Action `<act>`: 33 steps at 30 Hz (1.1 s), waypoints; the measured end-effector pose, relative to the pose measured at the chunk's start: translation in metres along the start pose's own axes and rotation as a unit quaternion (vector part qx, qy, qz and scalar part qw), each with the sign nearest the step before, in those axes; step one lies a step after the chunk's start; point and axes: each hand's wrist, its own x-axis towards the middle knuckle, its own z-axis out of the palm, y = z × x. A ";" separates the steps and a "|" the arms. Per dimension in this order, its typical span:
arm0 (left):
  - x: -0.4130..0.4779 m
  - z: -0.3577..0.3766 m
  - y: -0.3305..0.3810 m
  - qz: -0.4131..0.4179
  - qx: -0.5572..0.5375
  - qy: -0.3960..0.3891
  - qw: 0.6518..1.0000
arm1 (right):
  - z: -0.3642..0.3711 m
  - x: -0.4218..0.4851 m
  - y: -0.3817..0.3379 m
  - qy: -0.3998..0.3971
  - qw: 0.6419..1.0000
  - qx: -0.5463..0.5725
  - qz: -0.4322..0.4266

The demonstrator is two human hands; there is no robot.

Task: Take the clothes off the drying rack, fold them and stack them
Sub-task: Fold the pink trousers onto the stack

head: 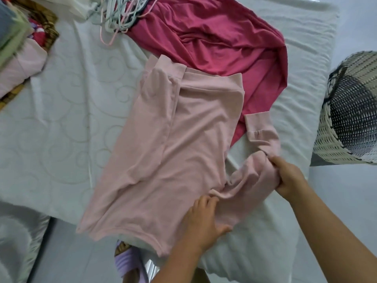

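Observation:
A pale pink long-sleeved top [173,152] lies spread on the white mattress [61,123], one sleeve folded over its left side. My left hand [204,219] rests flat on the top's near right part, fingers straight. My right hand [287,176] grips the bunched right sleeve near the shoulder, and the sleeve's cuff [259,127] lies beyond it. A magenta garment [220,41] lies unfolded behind the pink top, partly under it. A stack of folded clothes [18,54] sits at the far left.
A heap of plastic hangers [116,15] lies at the top of the mattress. A woven laundry basket [350,123] stands on the floor at the right. The mattress edge runs close to my body, with a foot in a lilac slipper [126,262] below it.

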 end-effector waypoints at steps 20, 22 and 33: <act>-0.036 -0.099 -0.100 -0.333 -0.513 0.260 0.747 | 0.195 -0.025 -0.083 -0.108 0.895 -0.304 -0.307; -0.034 -0.094 -0.106 -0.352 -0.518 0.216 0.750 | 0.172 0.008 -0.082 0.054 0.887 -0.347 -0.300; -0.025 -0.112 -0.092 -0.300 -0.412 0.412 0.755 | 0.193 0.056 -0.124 0.054 0.935 -0.189 -0.295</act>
